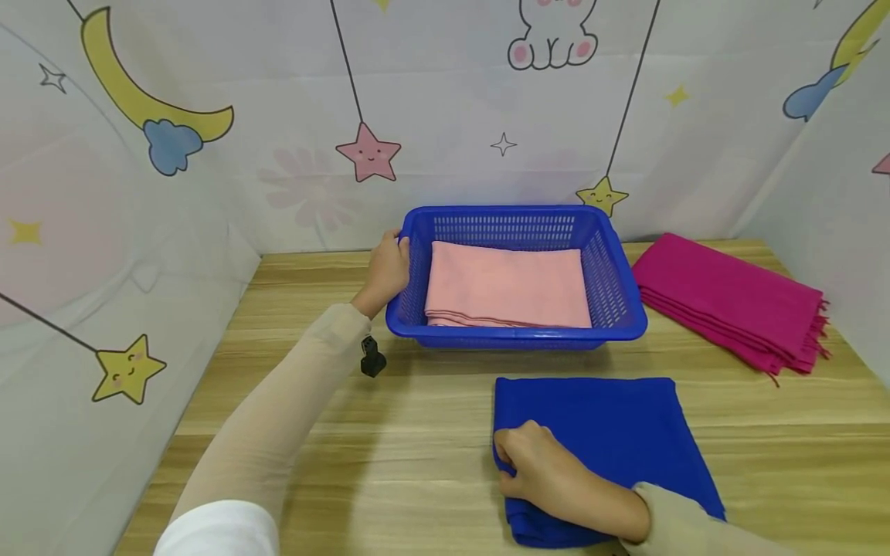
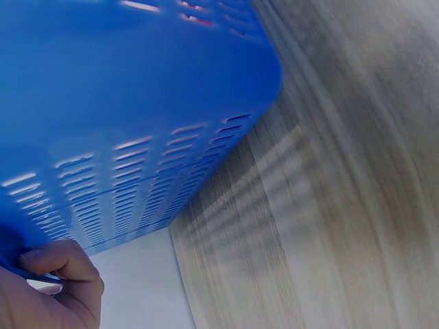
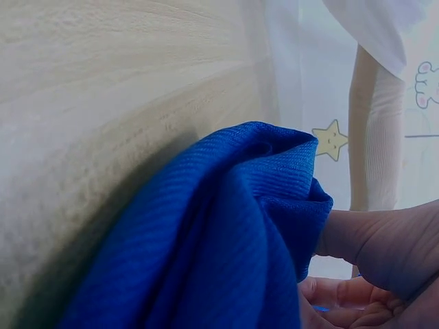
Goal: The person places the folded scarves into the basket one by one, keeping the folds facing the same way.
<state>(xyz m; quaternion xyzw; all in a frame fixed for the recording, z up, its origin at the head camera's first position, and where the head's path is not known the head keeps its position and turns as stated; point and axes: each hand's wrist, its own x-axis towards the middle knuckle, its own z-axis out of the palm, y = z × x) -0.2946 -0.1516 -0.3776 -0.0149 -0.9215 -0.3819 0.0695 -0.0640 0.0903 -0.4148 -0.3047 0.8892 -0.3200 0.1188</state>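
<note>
A blue plastic basket (image 1: pixel 528 334) with slotted walls stands toward the back of the table, and a folded pink cloth (image 1: pixel 507 286) lies inside it. My left hand (image 1: pixel 388 270) grips the basket's left rim; in the left wrist view its thumb (image 2: pixel 58 259) curls over that edge. Nearer to me is a folded blue cloth (image 1: pixel 605 425). My right hand (image 1: pixel 545 471) holds its left edge between thumb and fingers. In the right wrist view, layered folds of the blue cloth (image 3: pixel 233 219) bunch up beside the right hand (image 3: pixel 384 253).
To the basket's right lies a folded magenta scarf (image 1: pixel 730 301) with fringed ends. A small black object (image 1: pixel 372 357) sits on the wooden table (image 1: pixel 417 455) below my left wrist. A printed white curtain (image 1: pixel 445 100) encloses the table's back and sides.
</note>
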